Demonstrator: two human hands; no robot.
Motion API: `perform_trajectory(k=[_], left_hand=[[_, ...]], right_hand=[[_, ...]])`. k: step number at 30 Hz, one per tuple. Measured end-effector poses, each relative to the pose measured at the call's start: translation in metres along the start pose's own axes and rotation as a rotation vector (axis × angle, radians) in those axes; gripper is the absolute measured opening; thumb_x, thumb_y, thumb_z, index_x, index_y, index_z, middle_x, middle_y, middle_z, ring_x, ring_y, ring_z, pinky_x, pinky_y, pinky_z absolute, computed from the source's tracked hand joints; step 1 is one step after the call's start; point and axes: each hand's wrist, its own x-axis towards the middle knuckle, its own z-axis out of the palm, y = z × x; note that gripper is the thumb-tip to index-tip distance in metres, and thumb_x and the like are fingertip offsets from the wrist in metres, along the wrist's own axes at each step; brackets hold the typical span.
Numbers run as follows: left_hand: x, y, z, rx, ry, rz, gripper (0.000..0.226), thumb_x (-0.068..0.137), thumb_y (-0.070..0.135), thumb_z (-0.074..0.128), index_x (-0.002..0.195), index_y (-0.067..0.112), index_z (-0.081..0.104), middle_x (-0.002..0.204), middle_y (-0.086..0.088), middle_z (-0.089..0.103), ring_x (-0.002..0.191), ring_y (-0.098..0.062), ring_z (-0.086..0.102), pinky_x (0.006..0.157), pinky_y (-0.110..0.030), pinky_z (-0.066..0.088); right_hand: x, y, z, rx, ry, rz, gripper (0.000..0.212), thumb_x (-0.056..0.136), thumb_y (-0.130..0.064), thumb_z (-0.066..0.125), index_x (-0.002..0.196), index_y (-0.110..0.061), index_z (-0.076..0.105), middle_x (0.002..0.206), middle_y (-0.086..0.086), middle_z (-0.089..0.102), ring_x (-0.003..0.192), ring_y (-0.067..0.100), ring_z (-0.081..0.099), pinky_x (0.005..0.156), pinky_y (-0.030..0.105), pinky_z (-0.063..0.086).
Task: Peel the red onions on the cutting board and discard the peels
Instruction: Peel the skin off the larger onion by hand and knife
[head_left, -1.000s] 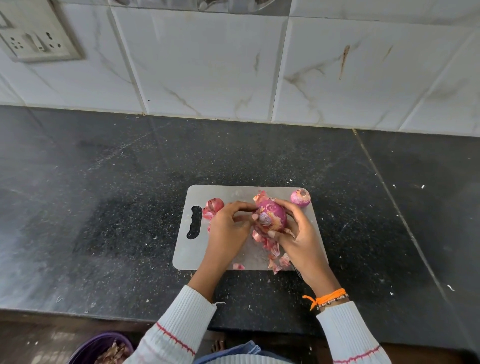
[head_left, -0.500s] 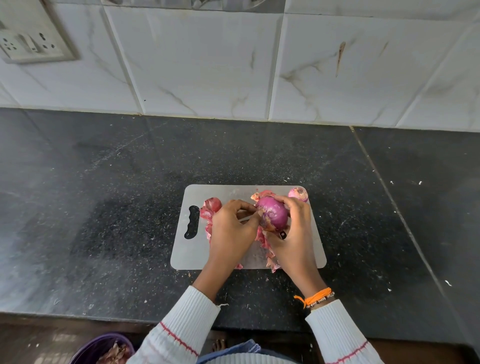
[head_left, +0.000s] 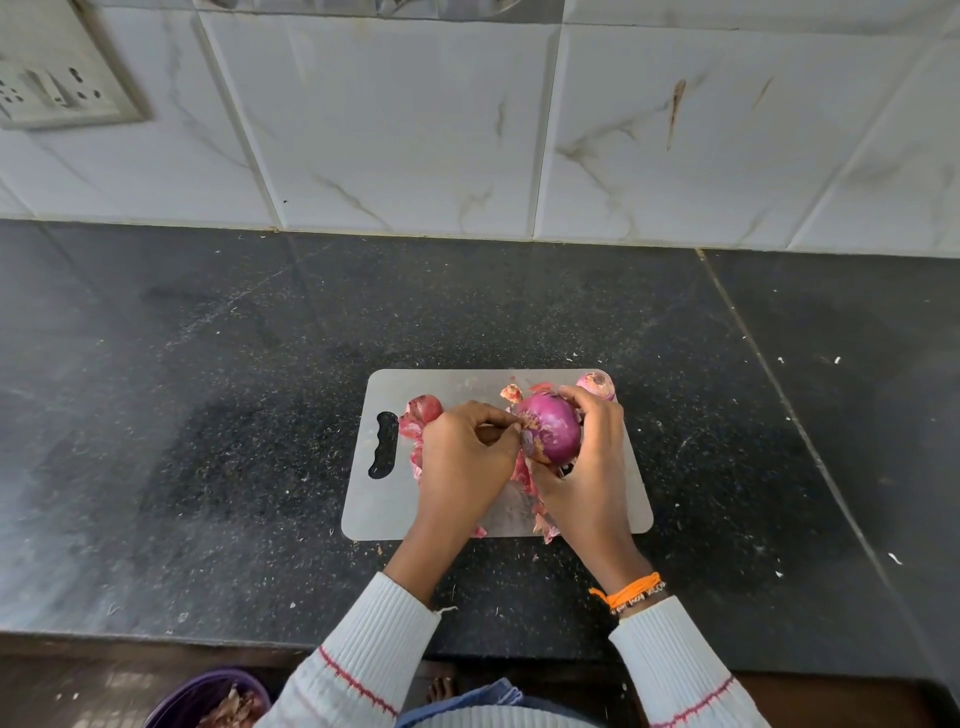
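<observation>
The red onion (head_left: 551, 433) I'm working on sits above the steel cutting board (head_left: 387, 512), cupped in my right hand (head_left: 589, 475), fingers curled over its top and far side, thumb under it. It's mostly bare and glossy purple; a patch of dry papery skin clings at the end facing my left hand. My left hand (head_left: 465, 460) is curled, thumb and fingertips pinching at that patch right against the onion; can't tell exactly how much skin is caught. Step in hand, as I judge it: stripping the last bits of skin off this onion. Next move calls for a firm pinch on the loose edge and a pull away from the bulb while my right hand keeps it from turning, then dropping the scrap. Loose peels (head_left: 524, 480) lie on the board under and between my hands, some spilling to the near edge. A second onion (head_left: 597, 384) rests at the far right corner of the board, partly hidden behind my right fingers; peeled or not, hard to say. A third one, with skin flaking (head_left: 423, 408), lies left of my left hand near the handle slot (head_left: 383, 444). So more peeling is left, and peels aren't discarded yet. The board lies on a dark speckled countertop (head_left: 208, 415). A purple bin (head_left: 208, 699) with scraps in it shows at the bottom left, below the counter edge, likely where peels go.
</observation>
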Motion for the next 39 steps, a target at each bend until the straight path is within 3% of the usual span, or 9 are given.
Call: perform_trajectory(k=[4, 8, 14, 20, 24, 28, 30, 35, 39], left_hand=[[-0.001, 0.001, -0.001, -0.036, -0.009, -0.006, 0.008, 0.078, 0.008, 0.07, 0.085, 0.01, 0.075, 0.078, 0.006, 0.069, 0.066, 0.004, 0.064, 0.061, -0.005, 0.047], [0.0, -0.001, -0.001, -0.018, -0.007, -0.003, 0.008, 0.077, 0.008, 0.072, 0.085, 0.01, 0.075, 0.082, 0.0, 0.071, 0.07, -0.007, 0.066, 0.066, -0.014, 0.053], [-0.001, -0.002, 0.001, 0.093, 0.011, 0.096, 0.007, 0.074, 0.004, 0.069, 0.079, 0.008, 0.073, 0.075, 0.003, 0.066, 0.066, -0.008, 0.062, 0.063, -0.013, 0.051], [0.0, -0.002, 0.003, 0.014, 0.002, 0.087, 0.008, 0.072, 0.002, 0.069, 0.072, 0.01, 0.067, 0.077, 0.001, 0.061, 0.067, -0.004, 0.059, 0.063, -0.013, 0.049], [-0.001, -0.003, 0.01, -0.131, -0.001, -0.047, 0.007, 0.075, 0.005, 0.066, 0.07, 0.009, 0.066, 0.088, -0.002, 0.063, 0.07, 0.001, 0.059, 0.063, -0.009, 0.046], [-0.005, -0.001, 0.019, -0.369, 0.02, -0.224, 0.02, 0.078, 0.002, 0.061, 0.062, 0.014, 0.065, 0.091, -0.008, 0.064, 0.082, -0.016, 0.06, 0.074, -0.032, 0.053], [-0.008, 0.001, 0.021, -0.473, 0.004, -0.298, 0.027, 0.08, -0.001, 0.056, 0.057, 0.012, 0.059, 0.078, -0.008, 0.06, 0.074, -0.017, 0.055, 0.071, -0.035, 0.05], [-0.008, 0.005, 0.023, -0.634, -0.062, -0.45, 0.029, 0.084, 0.001, 0.05, 0.057, 0.007, 0.049, 0.056, -0.006, 0.042, 0.054, -0.013, 0.04, 0.05, -0.02, 0.039], [-0.003, 0.008, 0.02, -0.892, -0.032, -0.663, 0.026, 0.09, 0.0, 0.048, 0.065, 0.002, 0.053, 0.052, -0.005, 0.056, 0.048, -0.007, 0.057, 0.045, -0.015, 0.049]], right_hand=[[-0.001, -0.002, 0.0, 0.003, -0.001, -0.008, 0.057, 0.076, -0.016, 0.074, 0.121, -0.028, 0.041, 0.119, -0.009, 0.033, 0.112, -0.016, 0.037, 0.08, -0.001, 0.039], [-0.001, 0.0, 0.001, -0.021, -0.007, -0.023, 0.059, 0.076, -0.01, 0.075, 0.121, -0.03, 0.043, 0.117, -0.011, 0.032, 0.113, -0.011, 0.04, 0.083, 0.002, 0.041], [-0.002, 0.002, 0.001, -0.115, 0.007, -0.053, 0.063, 0.07, -0.002, 0.077, 0.123, -0.021, 0.049, 0.117, -0.011, 0.032, 0.113, -0.008, 0.038, 0.09, 0.003, 0.037], [-0.006, 0.001, 0.004, -0.175, 0.038, -0.051, 0.067, 0.069, -0.003, 0.076, 0.129, -0.019, 0.049, 0.115, -0.021, 0.022, 0.11, -0.002, 0.036, 0.091, 0.004, 0.036], [-0.008, -0.003, 0.008, -0.082, 0.099, -0.008, 0.064, 0.07, -0.001, 0.075, 0.125, -0.019, 0.048, 0.116, -0.015, 0.027, 0.113, -0.009, 0.037, 0.092, 0.003, 0.036], [-0.009, -0.006, 0.012, 0.018, 0.15, 0.044, 0.06, 0.07, -0.007, 0.076, 0.121, -0.013, 0.046, 0.113, -0.012, 0.031, 0.109, -0.009, 0.04, 0.087, 0.003, 0.039], [-0.009, -0.007, 0.014, 0.045, 0.182, 0.071, 0.061, 0.067, -0.004, 0.077, 0.119, -0.011, 0.046, 0.113, -0.017, 0.03, 0.106, -0.01, 0.041, 0.085, 0.003, 0.04], [-0.011, -0.006, 0.019, 0.047, 0.266, 0.103, 0.062, 0.064, 0.003, 0.078, 0.114, -0.013, 0.044, 0.109, -0.005, 0.033, 0.102, -0.013, 0.041, 0.08, 0.001, 0.04], [-0.009, -0.001, 0.017, 0.062, 0.275, 0.152, 0.068, 0.064, -0.002, 0.081, 0.113, -0.022, 0.037, 0.111, -0.002, 0.034, 0.101, -0.003, 0.043, 0.081, 0.007, 0.043]])
